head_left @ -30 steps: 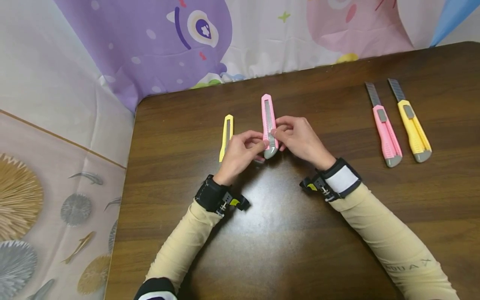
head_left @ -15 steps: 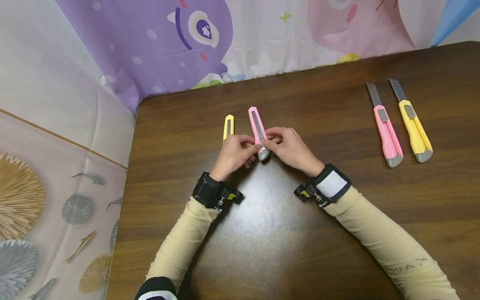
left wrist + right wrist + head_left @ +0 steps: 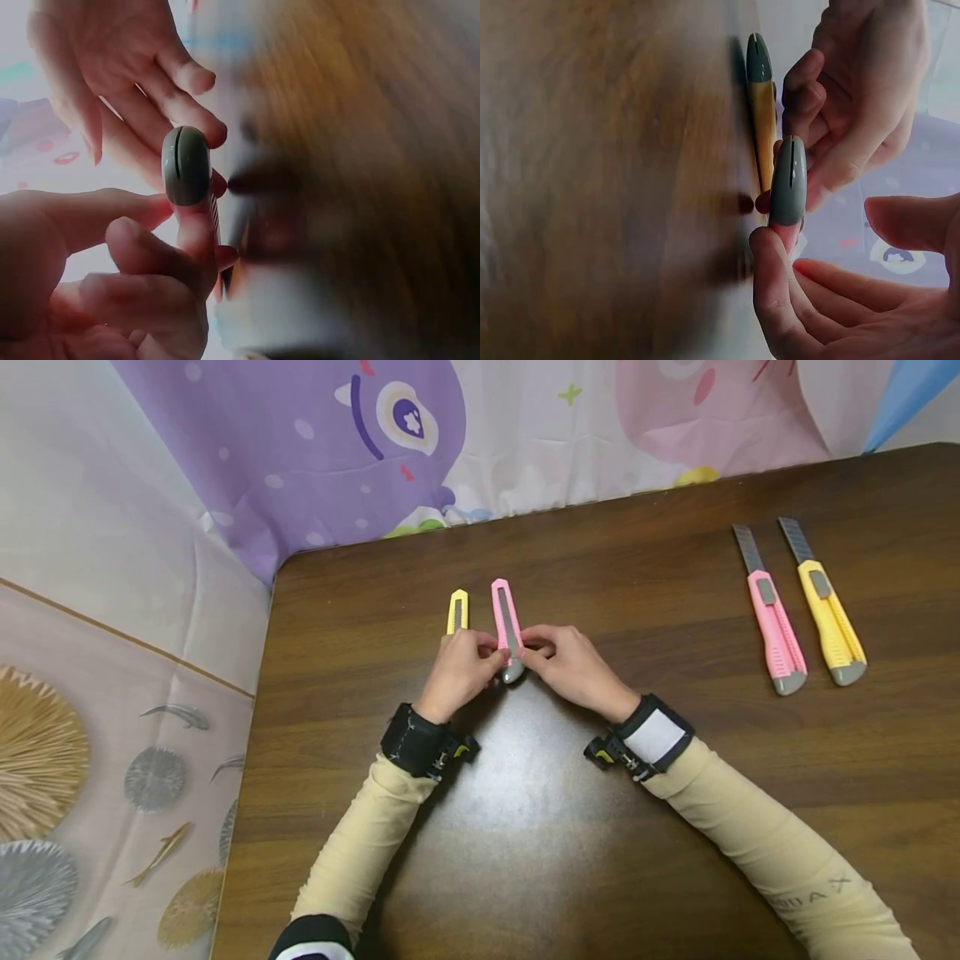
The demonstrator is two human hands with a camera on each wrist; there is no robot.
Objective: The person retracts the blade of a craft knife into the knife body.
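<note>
My left hand point(image 3: 467, 664) pinches a pink utility knife point(image 3: 501, 610) near its grey end cap, thumb on one face and fingers on the other. The cap point(image 3: 186, 166) faces the left wrist camera, and the knife is held low over the table. My right hand point(image 3: 573, 667) is beside the other edge; in the right wrist view its fingertips are at the knife while the thumb stands away from it. A yellow utility knife point(image 3: 458, 612) lies just left, its lower part hidden behind my left hand in the head view; its grey end point(image 3: 758, 60) shows in the right wrist view.
On the right of the brown table point(image 3: 525, 852) lie a second pink utility knife point(image 3: 776, 627) and a second yellow one point(image 3: 827, 610), side by side with blades extended. A patterned curtain point(image 3: 525, 443) hangs along the far edge.
Both hands have moved left and toward me with the pink knife, which is now lower and close beside the yellow one. The right thumb has come off the knife. The right-side knives have not moved.
</note>
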